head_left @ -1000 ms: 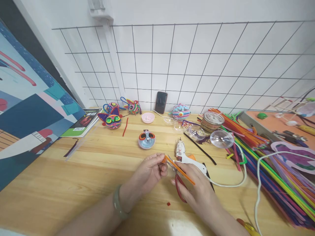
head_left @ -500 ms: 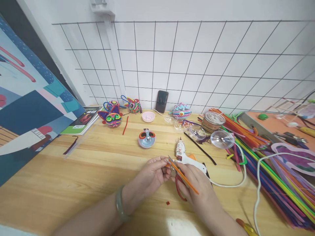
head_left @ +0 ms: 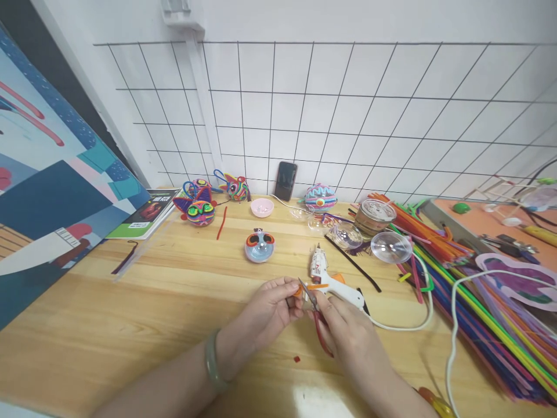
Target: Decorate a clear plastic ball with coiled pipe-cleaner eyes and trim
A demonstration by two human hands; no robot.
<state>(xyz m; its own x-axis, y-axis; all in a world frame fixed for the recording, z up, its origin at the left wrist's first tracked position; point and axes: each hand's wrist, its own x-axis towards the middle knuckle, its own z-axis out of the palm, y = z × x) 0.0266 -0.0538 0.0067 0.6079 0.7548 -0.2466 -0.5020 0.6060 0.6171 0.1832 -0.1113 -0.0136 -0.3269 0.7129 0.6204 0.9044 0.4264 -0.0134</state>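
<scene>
My left hand (head_left: 270, 307) is closed in a pinch on a small orange pipe cleaner coil (head_left: 297, 292). My right hand (head_left: 343, 325) grips red-handled scissors (head_left: 317, 325), whose blades point up at the coil. A short orange pipe cleaner piece (head_left: 319, 286) sticks out to the right of the blades. Both hands hover just above the wooden table (head_left: 152, 313). A white glue gun (head_left: 333, 281) lies just behind my right hand, its cord (head_left: 418, 322) looping to the right.
A clear half-sphere with orange eyes (head_left: 259, 245) sits beyond my hands. Finished colourful balls (head_left: 200, 210), a pink bowl (head_left: 262, 206), a phone (head_left: 285, 181) and clear domes (head_left: 390, 246) line the back. A pile of pipe cleaners (head_left: 474, 307) fills the right; a painted board (head_left: 52, 197) leans left.
The long orange pipe cleaner that ran down across my right hand is gone; only a short orange stub shows at the scissor blades. My hands stayed nearly in place.
</scene>
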